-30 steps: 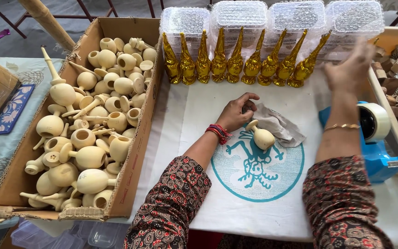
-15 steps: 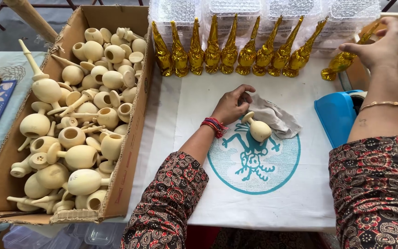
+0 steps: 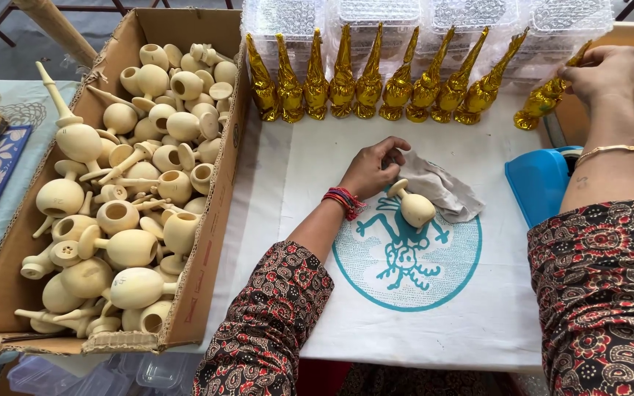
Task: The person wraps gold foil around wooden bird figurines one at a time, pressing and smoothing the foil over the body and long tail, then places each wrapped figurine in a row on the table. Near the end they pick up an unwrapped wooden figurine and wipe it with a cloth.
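Gold figurine [image 3: 544, 103] is pinched by right hand [image 3: 602, 72] beside gold row [image 3: 376, 84]; grey cloth [image 3: 438, 191] is gripped by left hand [image 3: 372, 169].

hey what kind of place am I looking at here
Probably a small craft workbench where wooden pieces get painted. A brown cardboard box holds many bare pale wooden vessels, a row of gold-painted pointed figures lines the white cloth-covered table, and the right hand holds one more gold piece.
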